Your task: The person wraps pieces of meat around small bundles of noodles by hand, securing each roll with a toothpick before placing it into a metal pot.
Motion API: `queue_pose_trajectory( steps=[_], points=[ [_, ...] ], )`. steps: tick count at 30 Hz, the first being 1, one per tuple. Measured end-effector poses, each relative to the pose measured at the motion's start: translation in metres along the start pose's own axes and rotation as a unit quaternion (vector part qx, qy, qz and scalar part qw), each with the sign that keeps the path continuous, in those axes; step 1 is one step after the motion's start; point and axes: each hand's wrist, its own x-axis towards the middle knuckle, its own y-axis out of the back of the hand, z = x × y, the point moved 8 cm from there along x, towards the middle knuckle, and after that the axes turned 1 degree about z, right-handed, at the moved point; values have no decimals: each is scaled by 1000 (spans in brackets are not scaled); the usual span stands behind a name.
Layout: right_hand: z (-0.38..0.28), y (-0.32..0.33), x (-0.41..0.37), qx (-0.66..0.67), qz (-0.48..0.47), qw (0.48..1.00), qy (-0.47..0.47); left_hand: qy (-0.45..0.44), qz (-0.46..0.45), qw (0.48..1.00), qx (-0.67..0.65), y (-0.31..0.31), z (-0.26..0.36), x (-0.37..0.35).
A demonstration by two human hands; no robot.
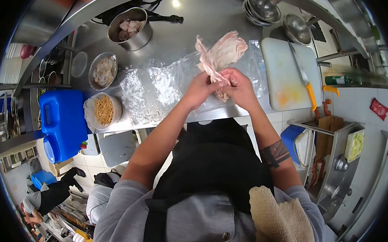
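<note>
Between my hands hangs a thin, pale pink sheet of raw meat, its wide end spread on the counter side away from me. My left hand pinches its narrow, folded end from the left. My right hand grips the same end, fingers curled and close to the left ones. Whatever is inside the fold is hidden by my fingers. Under the meat lies a clear plastic sheet. A white cutting board is right of my right hand, with a yellow-handled knife on it.
Left on the steel counter stand a pot of raw meat, a bowl of pale meat pieces and a tub of toothpicks. Steel bowls sit at the back right. A blue jerrycan stands left. Two people are lower left.
</note>
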Motion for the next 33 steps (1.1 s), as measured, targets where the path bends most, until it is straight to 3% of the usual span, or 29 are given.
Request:
queue_pose_trajectory(
  steps=[7, 11, 15, 17, 19, 21, 24, 28, 33],
  points=[
    [-13, -5, -9, 15, -13, 999, -28, 39, -53, 997, -46, -2, -1, -8],
    [-13, -3, -9, -22, 37, 996, -83, -13, -1, 995, 102, -5, 14, -14],
    [-17, -10, -13, -24, 46, 998, -26, -64, 52, 970, 229, -8, 45, -27],
    [-26, -16, -19, -2, 59, 998, 16, -59, 61, 977, 197, -4, 40, -23],
    [-22, -17, -19, 4, 36, 999, -3, -54, 68, 983, 164, 0, 34, -18],
    [-21, -20, -18, 11, 11, 1000, -21, 7, 34, 999, -9, 2, 19, -14],
    [-30, -21, -18, 33, 8, 999, -21, 27, -34, 995, -95, -2, 14, -18],
    [-26, -14, -9, 117, 39, 989, -83, -7, -48, 995, -92, -3, 26, -25],
    [-23, -3, -8, 201, 25, 965, -166, -12, 27, 998, 59, 8, 42, -34]
  ],
)
